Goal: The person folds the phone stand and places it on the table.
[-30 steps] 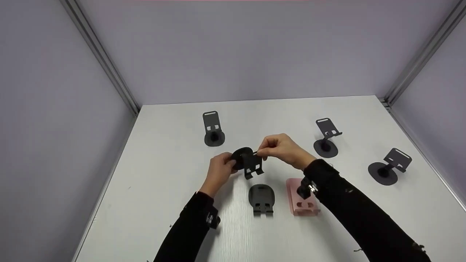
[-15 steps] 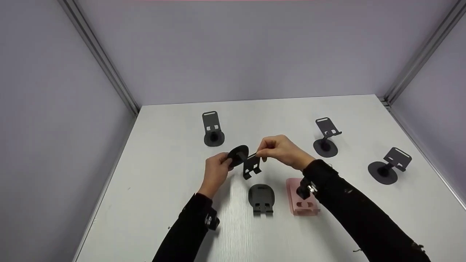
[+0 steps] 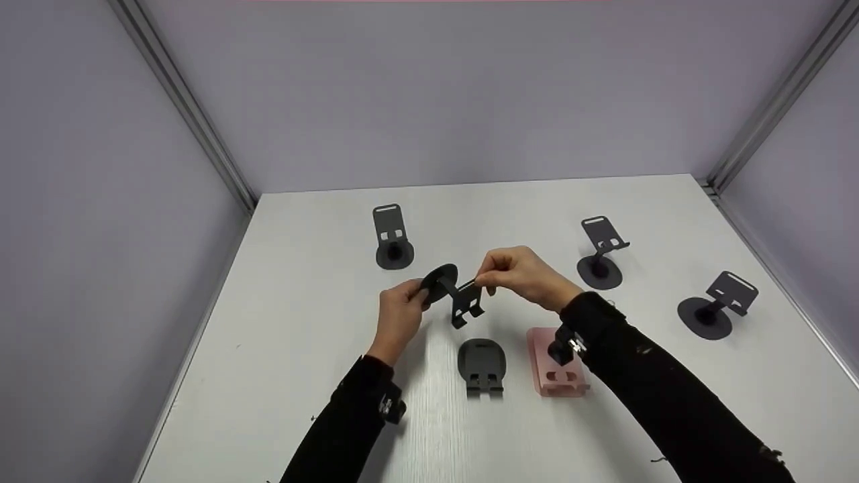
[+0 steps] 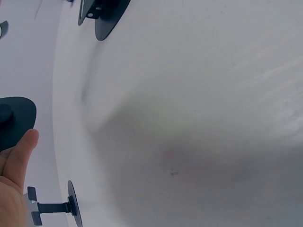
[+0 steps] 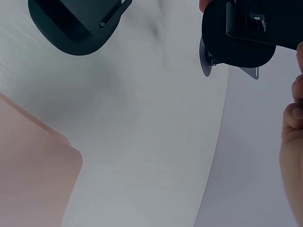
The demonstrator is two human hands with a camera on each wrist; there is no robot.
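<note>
Centrally, one black phone stand (image 3: pixel 455 295), held above the tabletop (image 3: pixel 302 349): left hand (image 3: pixel 398 315) grips its round base, right hand (image 3: pixel 520 274) pinches the top edge of its plate. Just below lies a folded dark stand (image 3: pixel 481 365); beside that, a pink stand (image 3: pixel 556 365) lying flat. Three more black stands upright: far left (image 3: pixel 392 236), far right (image 3: pixel 602 253), right edge (image 3: pixel 717 306).

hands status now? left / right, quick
Left hand: grips the round base of the black phone stand.
Right hand: pinches that stand's top plate.
</note>
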